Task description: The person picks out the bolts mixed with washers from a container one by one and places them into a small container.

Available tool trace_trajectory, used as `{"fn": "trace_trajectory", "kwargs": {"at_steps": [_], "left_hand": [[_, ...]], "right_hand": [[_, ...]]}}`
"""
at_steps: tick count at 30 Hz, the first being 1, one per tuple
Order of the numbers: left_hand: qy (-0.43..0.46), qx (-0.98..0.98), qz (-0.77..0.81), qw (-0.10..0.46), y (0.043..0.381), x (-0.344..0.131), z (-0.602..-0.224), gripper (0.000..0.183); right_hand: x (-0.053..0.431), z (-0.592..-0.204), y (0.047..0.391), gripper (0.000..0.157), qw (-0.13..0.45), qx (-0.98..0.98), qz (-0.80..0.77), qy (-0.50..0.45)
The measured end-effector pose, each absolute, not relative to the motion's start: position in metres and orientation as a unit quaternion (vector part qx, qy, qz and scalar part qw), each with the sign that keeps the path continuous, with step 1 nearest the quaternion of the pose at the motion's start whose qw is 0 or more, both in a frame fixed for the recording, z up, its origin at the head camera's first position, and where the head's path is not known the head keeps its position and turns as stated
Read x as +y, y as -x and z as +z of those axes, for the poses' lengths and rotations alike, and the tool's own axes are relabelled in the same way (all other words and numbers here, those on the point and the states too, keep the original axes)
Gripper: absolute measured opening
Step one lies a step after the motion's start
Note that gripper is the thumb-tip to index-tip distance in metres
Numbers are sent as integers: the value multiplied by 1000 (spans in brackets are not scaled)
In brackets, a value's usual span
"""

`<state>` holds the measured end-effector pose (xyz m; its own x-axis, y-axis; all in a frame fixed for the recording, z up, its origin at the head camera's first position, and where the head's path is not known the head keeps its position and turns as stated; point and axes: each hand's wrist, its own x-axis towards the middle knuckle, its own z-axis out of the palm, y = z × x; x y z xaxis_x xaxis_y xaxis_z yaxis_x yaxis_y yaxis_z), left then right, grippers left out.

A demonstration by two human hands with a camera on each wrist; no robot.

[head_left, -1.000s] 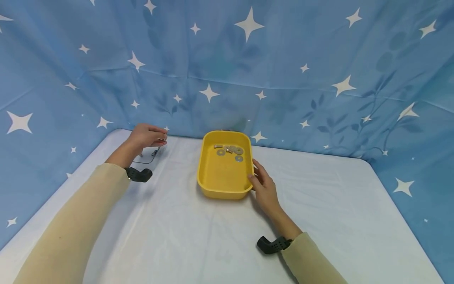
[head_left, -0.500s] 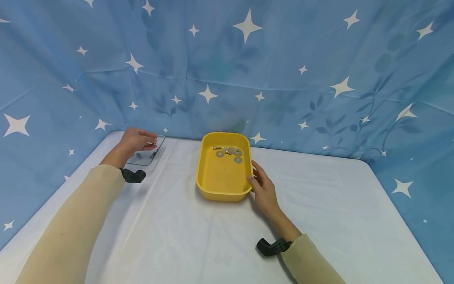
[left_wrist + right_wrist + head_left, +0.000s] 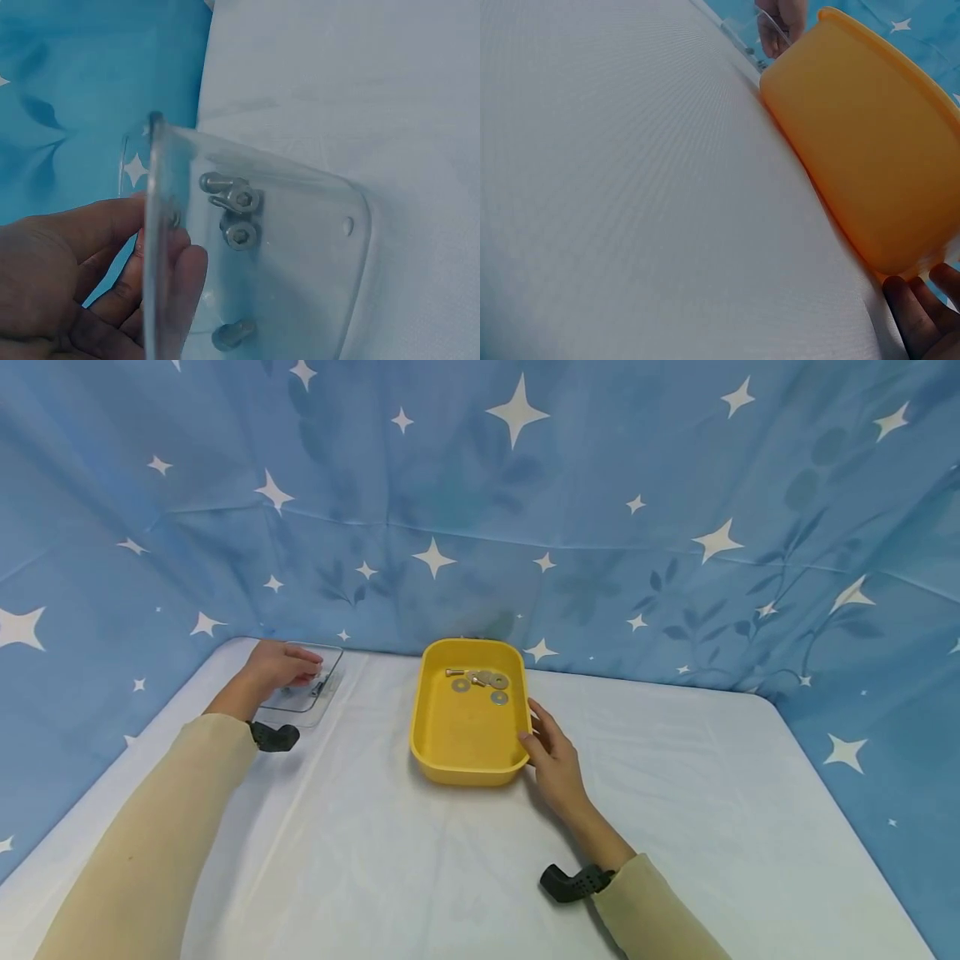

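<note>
A clear plastic tray stands at the back left of the table, with several metal bolts on its floor. My left hand reaches over its wall, thumb and fingers curled together inside. In the left wrist view a small metal piece, partly hidden, shows at the fingertips. A yellow tray sits mid-table, holding several flat washers and a couple of bolts toward its far end. My right hand grips this tray's right side, thumb at the rim and fingers down the outside wall.
A white cloth covers the table. Behind it and along both sides hangs a blue curtain with white stars, close to the table's back edge. Black wrist straps sit below both hands.
My left hand has moved left and slightly down, its fingertips now inside the clear tray, more of which shows. The right hand keeps its grip on the yellow tray.
</note>
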<state>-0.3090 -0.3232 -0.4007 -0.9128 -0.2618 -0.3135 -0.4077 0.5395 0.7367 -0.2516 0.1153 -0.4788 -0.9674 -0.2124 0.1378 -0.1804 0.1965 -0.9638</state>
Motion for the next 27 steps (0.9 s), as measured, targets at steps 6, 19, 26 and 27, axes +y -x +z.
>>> {"fn": "trace_trajectory", "kwargs": {"at_steps": [6,19,26,27], "left_hand": [[198,878,430,74,311,-327,-407,37],[217,880,407,111,317,-325,-408,37],[231,878,404,109,317,-322,-408,37],[231,878,404,108,316,-322,-408,37]], "right_hand": [[115,-478,251,54,15,777,-616,126],[115,-476,251,54,15,777,-617,126],[115,-477,252,54,14,777,-616,126],[115,-477,252,54,14,777,-617,126]]}}
